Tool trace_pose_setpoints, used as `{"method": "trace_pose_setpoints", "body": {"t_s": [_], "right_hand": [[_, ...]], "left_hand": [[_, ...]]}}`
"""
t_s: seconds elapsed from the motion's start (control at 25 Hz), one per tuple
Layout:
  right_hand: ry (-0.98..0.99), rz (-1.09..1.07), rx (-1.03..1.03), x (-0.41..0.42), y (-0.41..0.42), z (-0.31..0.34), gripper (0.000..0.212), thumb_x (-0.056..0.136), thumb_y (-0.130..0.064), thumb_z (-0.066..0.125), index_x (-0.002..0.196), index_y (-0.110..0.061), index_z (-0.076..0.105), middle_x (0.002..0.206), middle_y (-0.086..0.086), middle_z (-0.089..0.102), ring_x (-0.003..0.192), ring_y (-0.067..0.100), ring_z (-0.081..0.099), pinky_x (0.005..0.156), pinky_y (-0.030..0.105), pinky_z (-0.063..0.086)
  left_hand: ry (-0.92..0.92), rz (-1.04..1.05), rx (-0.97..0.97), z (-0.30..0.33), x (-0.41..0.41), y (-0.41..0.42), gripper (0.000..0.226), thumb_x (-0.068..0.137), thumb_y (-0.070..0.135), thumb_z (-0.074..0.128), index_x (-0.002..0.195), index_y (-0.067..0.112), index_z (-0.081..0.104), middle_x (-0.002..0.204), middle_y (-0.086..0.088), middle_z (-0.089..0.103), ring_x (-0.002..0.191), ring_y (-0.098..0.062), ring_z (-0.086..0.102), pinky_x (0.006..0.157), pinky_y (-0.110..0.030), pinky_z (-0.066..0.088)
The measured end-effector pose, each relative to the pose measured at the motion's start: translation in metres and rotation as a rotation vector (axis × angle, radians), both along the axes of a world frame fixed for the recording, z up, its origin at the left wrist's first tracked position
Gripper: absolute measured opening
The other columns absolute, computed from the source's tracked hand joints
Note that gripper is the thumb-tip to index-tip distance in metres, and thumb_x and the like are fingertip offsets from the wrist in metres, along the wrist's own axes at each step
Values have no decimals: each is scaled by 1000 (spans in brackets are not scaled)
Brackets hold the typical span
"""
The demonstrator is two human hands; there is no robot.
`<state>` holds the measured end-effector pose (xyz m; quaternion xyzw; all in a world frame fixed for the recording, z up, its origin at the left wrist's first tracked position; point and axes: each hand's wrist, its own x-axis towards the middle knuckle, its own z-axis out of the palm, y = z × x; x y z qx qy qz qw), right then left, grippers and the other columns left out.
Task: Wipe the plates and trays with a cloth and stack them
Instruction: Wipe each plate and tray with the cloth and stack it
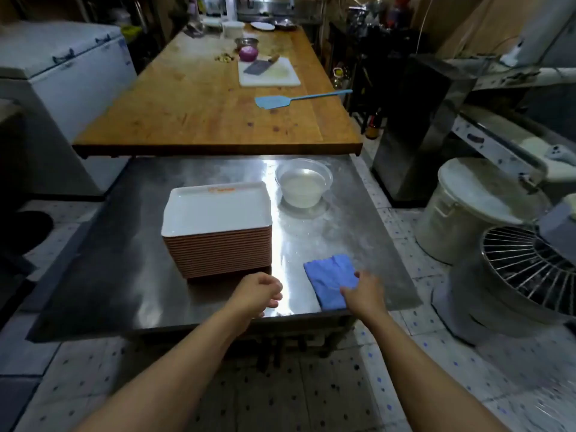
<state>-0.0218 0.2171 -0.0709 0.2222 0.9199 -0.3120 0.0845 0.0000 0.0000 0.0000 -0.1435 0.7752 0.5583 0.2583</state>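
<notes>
A tall stack of rectangular trays (pixel 218 232), white inside with orange-brown rims, stands on the steel table (pixel 134 275). A folded blue cloth (pixel 330 277) lies flat to the right of the stack near the table's front edge. My right hand (pixel 363 293) rests on the cloth's near right corner, fingers lying on the fabric. My left hand (pixel 258 291) hovers just in front of the stack with loosely curled fingers and holds nothing.
A clear plastic bowl (pixel 304 185) with whitish liquid stands behind the cloth. Beyond is a wooden table (pixel 202 113) with a blue spatula (pixel 274 101) and a cutting board (pixel 268 73). A lidded metal pot (pixel 473 207) and a wire-guarded mixer (pixel 530 269) stand right.
</notes>
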Motion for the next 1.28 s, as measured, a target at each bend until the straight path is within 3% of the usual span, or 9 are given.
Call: {"method": "trace_pose_setpoints", "body": {"t_s": [0.36,0.52,0.6,0.68,0.76,0.92,1.04,1.16,1.28], "right_hand": [[-110,-48,302,-36,8,-32,46,86,-39,62,119,-9,49,126,13,55,118,31,48,99,40,34],[-107,-48,57,-39,1,-24,30,88,-19,59,116,-8,56,119,13,57,107,30,55,86,34,45],[27,-24,-148,-35,-3,-5,6,86,-9,54,91,-8,57,93,9,61,86,26,56,67,24,43],[149,-54,-319,-30,-10,22,14,82,-4,57,76,-14,49,77,1,54,77,21,54,56,20,39],[201,-46,-506,-24,-19,53,20,78,-3,63,88,-14,49,84,2,55,81,19,57,60,20,44],[239,114,-797,-12,-44,108,57,73,-1,69,117,-28,42,97,-8,54,86,12,58,60,23,47],[319,260,-714,-9,-62,126,84,76,0,67,137,-43,29,98,-17,42,83,2,50,60,14,43],[303,432,-650,-7,-73,135,58,78,3,64,122,-33,54,110,-7,55,87,0,54,62,12,48],[223,559,-525,-7,-89,142,47,69,-6,77,113,-17,64,109,1,64,94,10,60,73,15,50]], "left_hand": [[-56,58,-3,-28,-18,31,14,93,11,54,105,7,59,89,-10,63,70,-15,56,61,-23,40],[-41,72,-11,-23,-16,25,11,92,14,55,102,11,59,93,-9,66,71,-13,57,56,-20,40],[-22,74,-18,-16,-15,20,9,91,16,55,99,14,59,91,-6,67,72,-12,59,57,-22,38],[-7,87,-11,-8,-14,17,10,91,17,55,99,14,59,90,-7,67,70,-12,58,57,-23,35],[-3,113,16,5,-12,14,11,91,19,56,100,14,59,87,-6,65,66,-11,56,56,-23,32],[-62,178,200,35,-7,6,22,95,32,48,77,21,53,71,-3,51,50,-10,41,52,-22,29],[-39,391,414,52,-3,-5,9,92,22,55,99,16,58,84,-9,61,68,-20,56,68,-30,44],[134,482,419,61,2,-31,42,84,-9,56,115,19,51,93,-11,62,80,-23,60,60,-29,51],[250,423,236,66,6,-57,44,75,-18,58,110,8,64,94,-11,65,86,-25,61,68,-29,54]]}}
